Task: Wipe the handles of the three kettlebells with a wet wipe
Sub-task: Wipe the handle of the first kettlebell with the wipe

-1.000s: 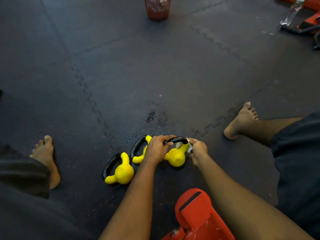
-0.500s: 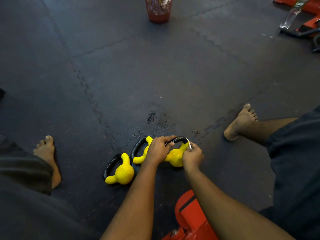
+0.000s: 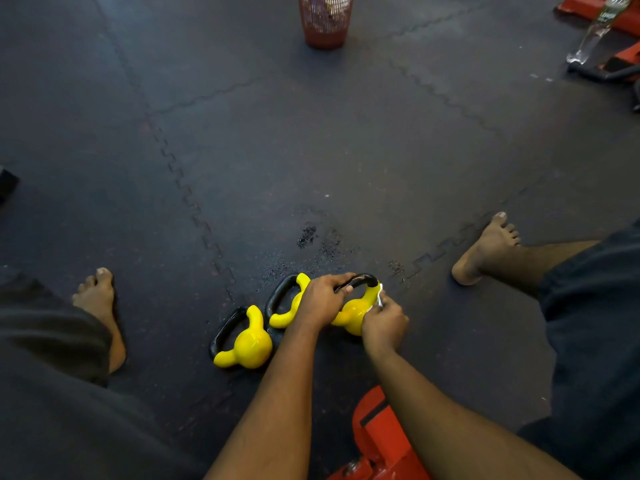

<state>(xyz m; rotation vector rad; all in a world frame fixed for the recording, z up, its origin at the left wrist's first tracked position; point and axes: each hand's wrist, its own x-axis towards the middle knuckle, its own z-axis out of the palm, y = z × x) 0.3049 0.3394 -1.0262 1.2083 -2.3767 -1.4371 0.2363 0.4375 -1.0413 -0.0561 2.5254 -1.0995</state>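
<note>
Head view: left hand (image 3: 320, 299) clenched around black handle (image 3: 363, 281) of the rightmost kettlebell (image 3: 353, 315) on the floor mat (image 3: 346, 150), right hand (image 3: 382, 325) pinching wet wipe (image 3: 380, 296) against handle's right end; risk: small pinched wipe slips off, leaving that curve unwiped.

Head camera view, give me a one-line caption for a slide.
Left hand steadies the right kettlebell by its black handle while the right hand rubs a wet wipe down its side.
</note>
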